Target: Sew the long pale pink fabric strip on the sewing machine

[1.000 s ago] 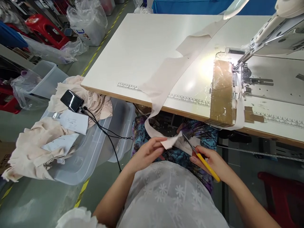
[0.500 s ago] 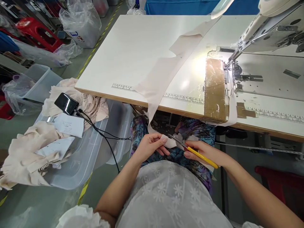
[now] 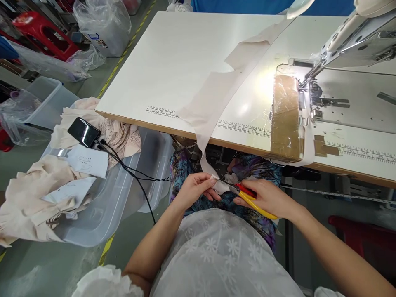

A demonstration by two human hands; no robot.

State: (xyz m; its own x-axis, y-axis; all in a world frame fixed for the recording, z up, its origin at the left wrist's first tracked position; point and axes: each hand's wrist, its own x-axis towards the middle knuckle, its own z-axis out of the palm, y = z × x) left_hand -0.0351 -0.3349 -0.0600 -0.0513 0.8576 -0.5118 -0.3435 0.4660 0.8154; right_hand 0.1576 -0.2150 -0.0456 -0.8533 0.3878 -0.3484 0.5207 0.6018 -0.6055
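Observation:
Over my lap, my left hand (image 3: pixel 198 189) pinches the end of a pale fabric strip (image 3: pixel 213 97) between thumb and fingers. From there the strip runs up over the table edge and across the white tabletop. My right hand (image 3: pixel 264 196) is wrapped round scissors (image 3: pixel 258 208) with one yellow and one red handle. The blades point left and lie at the fabric beside my left fingertips. Small pale scraps (image 3: pixel 231 178) rest on my lap behind the blades.
A sewing machine (image 3: pixel 337 45) stands at the table's right, beside a taped cardboard piece (image 3: pixel 285 117). Left of my lap, a clear plastic bin (image 3: pixel 93 229) holds cream garments (image 3: pixel 34 198), paper slips and a black phone-like device (image 3: pixel 83 132) with cables.
The scissors have opened wider and their red handle now shows. My right hand has shifted slightly left. The camera view has moved a little, and the strip hangs slightly differently near my left hand.

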